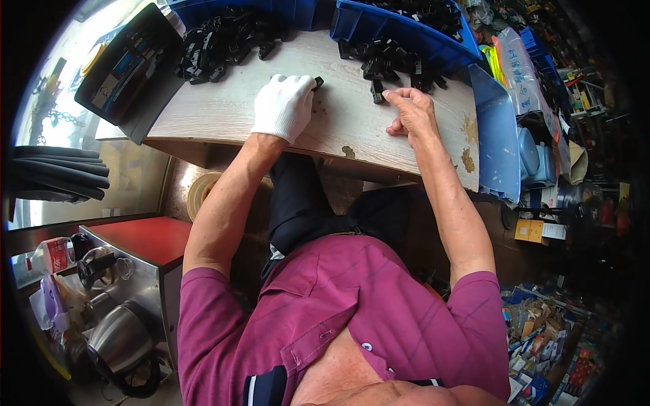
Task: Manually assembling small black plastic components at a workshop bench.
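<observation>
A cluttered workshop: blue plastic parts bins (406, 30) and small black plastic parts (217, 44) crowd the worn wooden workbench (223, 108).

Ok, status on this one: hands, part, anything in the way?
Left hand, gloved, pressing a small black part on the table. Right hand, bare, pinching a black clip. Loose black parts just beyond.

Steel kettle (122, 342), perhaps tape roll (201, 193).
</observation>
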### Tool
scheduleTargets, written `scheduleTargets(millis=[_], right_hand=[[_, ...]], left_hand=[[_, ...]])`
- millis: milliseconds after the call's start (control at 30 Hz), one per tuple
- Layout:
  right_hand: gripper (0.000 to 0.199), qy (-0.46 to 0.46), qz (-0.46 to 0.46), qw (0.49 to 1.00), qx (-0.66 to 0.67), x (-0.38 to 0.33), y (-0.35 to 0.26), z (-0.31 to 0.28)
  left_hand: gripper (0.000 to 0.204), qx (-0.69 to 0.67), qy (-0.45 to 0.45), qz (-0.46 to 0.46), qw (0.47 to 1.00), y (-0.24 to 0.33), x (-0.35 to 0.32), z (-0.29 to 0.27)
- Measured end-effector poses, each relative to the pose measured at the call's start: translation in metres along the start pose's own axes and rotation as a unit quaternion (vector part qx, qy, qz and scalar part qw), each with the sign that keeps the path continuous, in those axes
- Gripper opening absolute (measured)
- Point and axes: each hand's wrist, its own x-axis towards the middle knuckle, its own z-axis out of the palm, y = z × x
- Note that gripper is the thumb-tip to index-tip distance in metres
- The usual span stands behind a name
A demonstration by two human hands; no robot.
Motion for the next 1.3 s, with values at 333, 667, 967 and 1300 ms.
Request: scheduleTargets(millis=[333, 667, 967, 1300], right_hand=[[0.026, -0.043, 0.004, 0.994, -0.105, -0.006, -0.003, 0.022], [0.037, -0.038, -0.031, 0.997, -0.059, -0.012, -0.009, 0.027], [0.035, -0.033, -0.018, 0.991, -0.131, 0.002, -0.011, 0.031], [0.031, -0.036, -0.034, 0.992, -0.120, 0.005, -0.006, 0.028]], left_hand=[[0.020, -0.124, 0.051, -0.047, 0.990, 0.015, 0.005, 0.013], [0.023, -0.217, 0.070, -0.063, 0.972, 0.034, 0.020, 0.032], [0.029, -0.110, -0.053, 0.073, 0.990, 0.037, 0.035, 0.038], [0.033, -0.130, -0.066, 0.218, 0.965, 0.028, 0.055, 0.049]])
